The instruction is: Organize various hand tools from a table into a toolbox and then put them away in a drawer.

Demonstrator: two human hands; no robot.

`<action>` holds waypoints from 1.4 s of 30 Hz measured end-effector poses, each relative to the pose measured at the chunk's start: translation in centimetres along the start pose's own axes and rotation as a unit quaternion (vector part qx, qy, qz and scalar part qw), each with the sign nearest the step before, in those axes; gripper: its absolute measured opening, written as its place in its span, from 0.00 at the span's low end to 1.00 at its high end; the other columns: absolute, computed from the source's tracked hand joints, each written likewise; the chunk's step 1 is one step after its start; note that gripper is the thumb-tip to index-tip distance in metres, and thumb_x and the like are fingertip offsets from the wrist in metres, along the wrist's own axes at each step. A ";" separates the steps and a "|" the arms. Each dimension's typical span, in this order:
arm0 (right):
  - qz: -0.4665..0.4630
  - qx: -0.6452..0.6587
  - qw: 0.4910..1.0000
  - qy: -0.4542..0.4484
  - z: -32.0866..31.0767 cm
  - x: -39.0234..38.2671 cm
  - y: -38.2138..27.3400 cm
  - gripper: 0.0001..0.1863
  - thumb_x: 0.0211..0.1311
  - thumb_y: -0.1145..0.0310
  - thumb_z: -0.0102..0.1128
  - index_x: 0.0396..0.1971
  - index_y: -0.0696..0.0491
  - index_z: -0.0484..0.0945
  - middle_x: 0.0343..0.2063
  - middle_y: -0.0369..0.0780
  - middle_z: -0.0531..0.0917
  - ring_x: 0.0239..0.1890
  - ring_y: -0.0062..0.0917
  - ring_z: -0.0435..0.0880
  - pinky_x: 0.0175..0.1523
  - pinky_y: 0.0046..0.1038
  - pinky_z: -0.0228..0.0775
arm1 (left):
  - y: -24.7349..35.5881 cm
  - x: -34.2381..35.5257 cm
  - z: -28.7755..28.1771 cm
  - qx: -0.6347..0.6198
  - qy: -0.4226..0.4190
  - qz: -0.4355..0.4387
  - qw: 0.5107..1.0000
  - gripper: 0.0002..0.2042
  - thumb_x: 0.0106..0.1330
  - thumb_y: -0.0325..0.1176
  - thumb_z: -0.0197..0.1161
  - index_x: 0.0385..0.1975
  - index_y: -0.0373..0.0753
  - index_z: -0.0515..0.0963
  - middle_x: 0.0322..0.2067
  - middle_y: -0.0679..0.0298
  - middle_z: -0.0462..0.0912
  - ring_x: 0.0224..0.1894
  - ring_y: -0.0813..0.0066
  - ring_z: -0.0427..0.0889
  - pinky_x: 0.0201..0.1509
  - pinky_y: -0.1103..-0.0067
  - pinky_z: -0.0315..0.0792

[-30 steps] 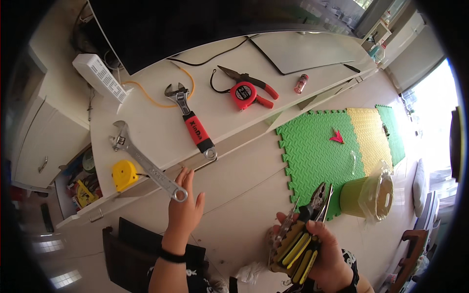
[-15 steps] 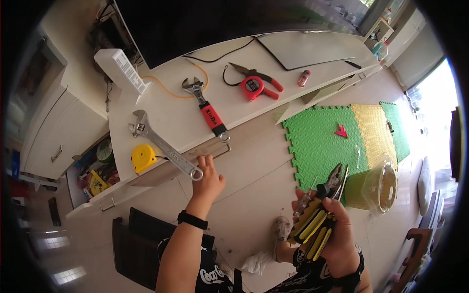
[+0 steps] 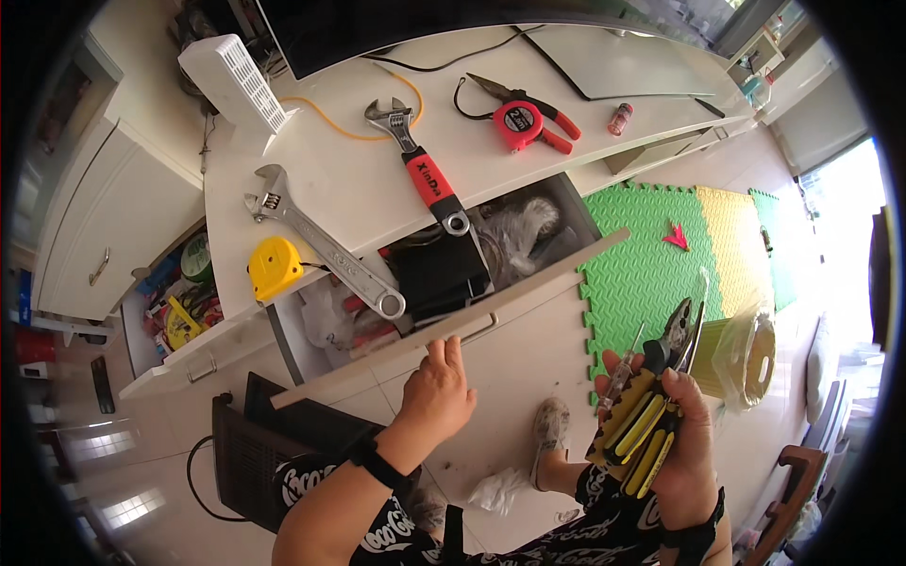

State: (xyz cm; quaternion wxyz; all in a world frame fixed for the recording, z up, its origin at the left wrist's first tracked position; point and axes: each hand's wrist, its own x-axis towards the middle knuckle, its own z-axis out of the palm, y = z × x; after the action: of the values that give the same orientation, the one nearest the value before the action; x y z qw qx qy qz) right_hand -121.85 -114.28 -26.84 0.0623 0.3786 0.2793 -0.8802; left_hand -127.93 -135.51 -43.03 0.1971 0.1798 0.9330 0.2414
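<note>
My left hand (image 3: 439,396) has its fingers curled on the front (image 3: 528,283) of an open drawer beside its metal handle (image 3: 479,328). The drawer holds a black box (image 3: 434,288) and plastic bags (image 3: 519,236). My right hand (image 3: 689,453) grips a bundle of yellow-and-black handled pliers (image 3: 637,429) and a clear-handled screwdriver (image 3: 618,377). On the white cabinet top (image 3: 330,189) lie a silver adjustable wrench (image 3: 330,245), a red-handled wrench (image 3: 429,179), a yellow tape measure (image 3: 276,269), a red tape measure (image 3: 519,127) and red-handled pliers (image 3: 566,123).
A second open drawer (image 3: 175,311) of small items is at left, a black appliance (image 3: 245,462) below. Foam mats (image 3: 642,245) and a lined bin (image 3: 741,363) lie right. A television (image 3: 453,24) and white slotted device (image 3: 231,85) are at the back. My foot (image 3: 552,429) is on the floor.
The middle drawer has been pulled out toward me, exposing its contents. My left hand has moved to its front. My right hand has shifted right, still holding the tools.
</note>
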 end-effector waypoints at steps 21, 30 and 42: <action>0.006 -0.032 0.999 0.008 0.0 -0.8 1.1 0.19 0.57 0.63 0.58 0.47 0.53 0.72 0.57 0.43 0.71 0.55 0.36 0.72 0.56 0.43 0.68 | 2.2 -6.8 -5.6 0.242 -0.065 0.127 0.960 0.05 0.50 0.31 0.60 0.26 0.40 0.74 0.21 0.68 0.77 0.23 0.76 0.81 0.19 0.79 0.73; 0.023 -0.037 0.999 0.005 0.1 -0.7 1.4 0.19 0.58 0.64 0.55 0.49 0.53 0.71 0.57 0.43 0.71 0.56 0.37 0.72 0.58 0.44 0.68 | 2.9 -8.5 -5.2 0.197 -0.177 0.138 0.954 0.17 0.49 0.30 0.60 0.38 0.28 0.74 0.24 0.61 0.80 0.22 0.74 0.82 0.20 0.80 0.75; 0.037 -0.052 0.998 0.011 0.5 -0.6 2.0 0.18 0.59 0.65 0.55 0.48 0.54 0.70 0.55 0.44 0.72 0.56 0.35 0.72 0.56 0.43 0.70 | 3.1 -10.0 -3.6 0.166 -0.187 0.201 0.947 0.21 0.48 0.29 0.60 0.41 0.21 0.72 0.23 0.57 0.79 0.18 0.74 0.81 0.17 0.81 0.74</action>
State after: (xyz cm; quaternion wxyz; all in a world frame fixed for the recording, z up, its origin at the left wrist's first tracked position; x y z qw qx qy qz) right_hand -121.13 -116.28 -27.03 0.1115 0.3941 0.3114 -0.8574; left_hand -120.19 -138.61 -35.72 0.2826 0.4359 0.8508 0.0798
